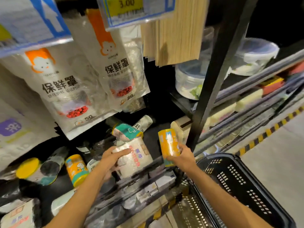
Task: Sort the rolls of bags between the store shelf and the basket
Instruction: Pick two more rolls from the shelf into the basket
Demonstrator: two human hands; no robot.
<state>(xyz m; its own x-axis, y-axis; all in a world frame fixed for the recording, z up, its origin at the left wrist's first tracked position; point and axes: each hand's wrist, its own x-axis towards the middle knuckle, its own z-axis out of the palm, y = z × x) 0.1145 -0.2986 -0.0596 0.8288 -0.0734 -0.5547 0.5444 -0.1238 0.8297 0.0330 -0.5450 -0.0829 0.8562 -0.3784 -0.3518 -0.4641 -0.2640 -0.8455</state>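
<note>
My right hand [181,159] grips an orange-and-white roll of bags [168,145], held upright above the front rail of the shelf [153,174]. My left hand [110,161] holds a white pack of bags with red print [138,155] lying on the same shelf. A teal-and-white roll [126,131] lies just behind that pack. Further left on the shelf stand or lie an orange roll [76,168], a dark roll [54,162] and a yellow-capped roll [31,169]. The black plastic basket [246,183] sits at the lower right, below my right arm.
White hanging packs with an orange cartoon head [70,89] dangle above the shelf. A price label [131,9] and bamboo skewers [174,38] hang at the top. A black upright post [213,79] divides this bay from containers [189,79] and sponges [246,99] on the right.
</note>
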